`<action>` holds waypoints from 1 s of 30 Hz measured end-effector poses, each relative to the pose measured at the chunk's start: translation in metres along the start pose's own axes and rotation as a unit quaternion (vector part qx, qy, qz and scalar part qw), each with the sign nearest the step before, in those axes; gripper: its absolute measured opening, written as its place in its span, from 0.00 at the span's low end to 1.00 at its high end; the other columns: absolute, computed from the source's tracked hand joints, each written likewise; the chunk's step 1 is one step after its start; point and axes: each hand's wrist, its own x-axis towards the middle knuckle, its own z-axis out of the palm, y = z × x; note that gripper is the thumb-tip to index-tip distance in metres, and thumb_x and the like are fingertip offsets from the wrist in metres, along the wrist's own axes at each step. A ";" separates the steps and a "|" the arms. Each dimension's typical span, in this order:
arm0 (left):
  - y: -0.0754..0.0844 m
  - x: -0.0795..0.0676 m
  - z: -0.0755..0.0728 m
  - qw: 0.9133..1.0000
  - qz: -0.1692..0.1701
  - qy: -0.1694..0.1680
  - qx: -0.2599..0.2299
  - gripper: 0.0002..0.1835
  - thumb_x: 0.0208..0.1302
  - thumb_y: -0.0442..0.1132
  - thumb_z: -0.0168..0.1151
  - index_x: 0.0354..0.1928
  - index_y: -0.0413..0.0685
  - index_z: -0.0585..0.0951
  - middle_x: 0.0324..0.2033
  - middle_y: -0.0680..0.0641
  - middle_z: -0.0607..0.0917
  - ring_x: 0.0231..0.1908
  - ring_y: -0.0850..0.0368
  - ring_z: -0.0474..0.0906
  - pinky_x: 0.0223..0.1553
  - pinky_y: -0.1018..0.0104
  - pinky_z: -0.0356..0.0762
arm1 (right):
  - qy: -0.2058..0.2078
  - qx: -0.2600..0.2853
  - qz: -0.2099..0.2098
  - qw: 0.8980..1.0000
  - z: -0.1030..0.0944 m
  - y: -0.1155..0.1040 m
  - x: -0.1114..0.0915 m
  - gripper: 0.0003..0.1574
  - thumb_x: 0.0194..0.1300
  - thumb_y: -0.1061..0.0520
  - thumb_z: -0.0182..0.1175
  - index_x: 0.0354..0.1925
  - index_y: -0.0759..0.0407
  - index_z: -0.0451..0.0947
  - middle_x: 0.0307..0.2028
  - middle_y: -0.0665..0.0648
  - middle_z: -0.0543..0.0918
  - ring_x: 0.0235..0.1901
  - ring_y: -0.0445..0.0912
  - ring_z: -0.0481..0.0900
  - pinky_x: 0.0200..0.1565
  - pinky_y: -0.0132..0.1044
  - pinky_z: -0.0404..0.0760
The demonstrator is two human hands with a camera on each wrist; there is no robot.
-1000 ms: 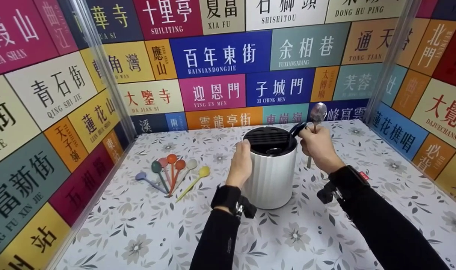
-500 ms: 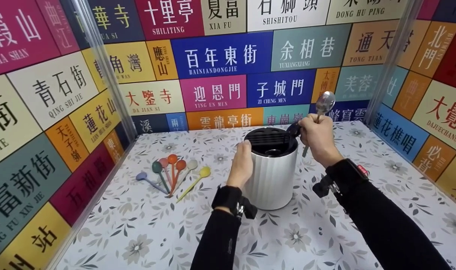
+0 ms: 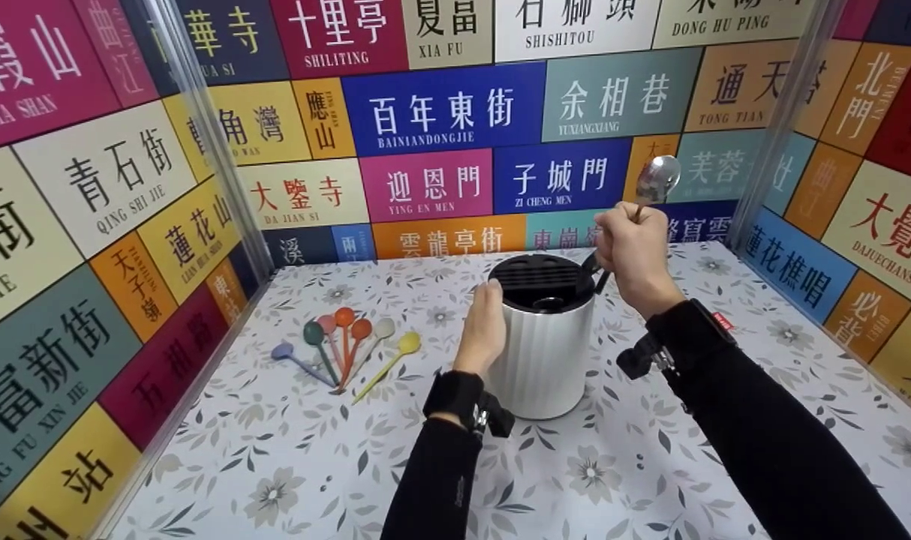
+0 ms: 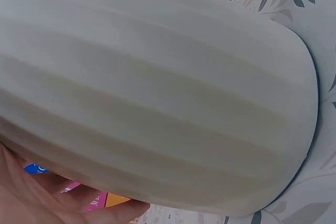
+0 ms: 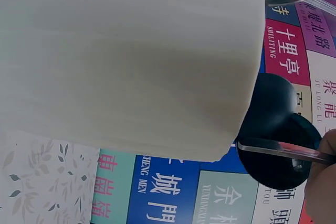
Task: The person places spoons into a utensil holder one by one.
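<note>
My right hand [image 3: 635, 251] pinches a metal spoon [image 3: 658, 180], bowl up, its handle slanting down beside the holder's right rim. In the right wrist view the spoon's handle end [image 5: 283, 149] overlaps dark rounded pieces [image 5: 270, 100] sticking out at that rim. The holder [image 3: 542, 360] is a white fluted cylinder standing upright, with a black slotted top [image 3: 534, 274]. A shiny round metal piece [image 3: 549, 303] shows in its front opening. With straight fingers, my left hand [image 3: 483, 326] rests against the holder's left side; in the left wrist view the holder's wall fills most of the picture.
Left of the holder, several coloured spoons lie fanned out on the floral table [image 3: 275, 450], among them a yellow spoon [image 3: 407, 345] and a blue spoon [image 3: 284, 352]. Panels with printed signs [image 3: 425, 187] enclose the table at the back and both sides.
My right hand has risen with the metal spoon, whose handle end has swung left toward the holder's rim. The left hand and the holder stay in place.
</note>
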 end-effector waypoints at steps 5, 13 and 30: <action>-0.001 0.001 -0.001 1.000 0.002 0.004 0.002 0.32 0.85 0.53 0.30 0.70 0.37 0.72 0.68 0.36 0.76 0.70 0.41 0.70 0.72 0.51 0.65 | -0.009 -0.004 -0.017 1.000 0.011 -0.003 0.002 0.31 0.70 0.72 0.49 0.15 0.54 0.51 0.12 0.46 0.51 0.11 0.38 0.46 0.17 0.34 0.42; 0.000 0.001 -0.002 1.000 0.009 0.003 -0.002 0.32 0.85 0.53 0.30 0.67 0.37 0.73 0.65 0.36 0.77 0.68 0.41 0.72 0.71 0.50 0.66 | -0.008 -0.007 -0.022 1.000 0.022 0.001 0.005 0.31 0.70 0.72 0.48 0.15 0.53 0.51 0.10 0.44 0.54 0.09 0.36 0.48 0.14 0.31 0.44; 0.003 -0.002 -0.002 1.000 -0.009 -0.008 -0.008 0.34 0.84 0.56 0.29 0.74 0.40 0.69 0.72 0.38 0.73 0.73 0.42 0.66 0.74 0.51 0.61 | -0.013 -0.023 -0.020 0.999 0.029 0.021 0.002 0.28 0.65 0.74 0.49 0.15 0.53 0.53 0.09 0.45 0.59 0.09 0.35 0.51 0.12 0.28 0.48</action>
